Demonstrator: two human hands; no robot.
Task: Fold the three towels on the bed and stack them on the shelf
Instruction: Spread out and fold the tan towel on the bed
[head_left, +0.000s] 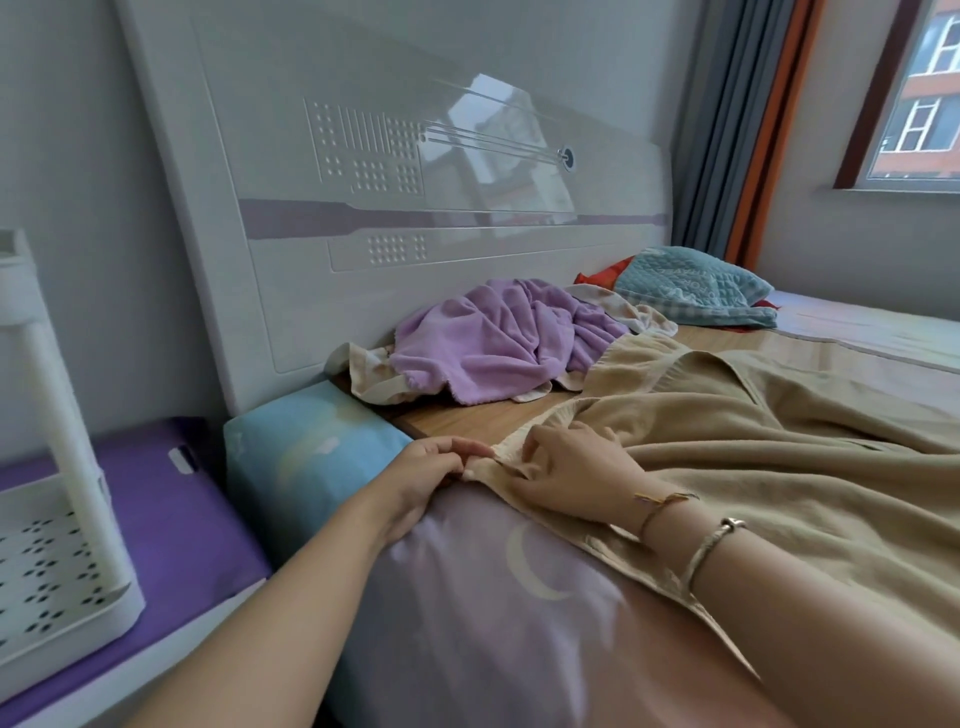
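- Both grips hold one near corner: left hand (434, 467) pinches, right hand (566, 470) curls over the hem of the beige terry towel (753, 441).
- Towel's length runs rightward across the bed (467, 623).
- White perforated plastic shelf (52, 561) stands leftward, the left hand nearer.

Two slim bracelets (691, 525), bare forearms

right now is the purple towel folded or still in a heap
Unfolded: the purple towel lies crumpled in a heap by the headboard, neither hand on it.
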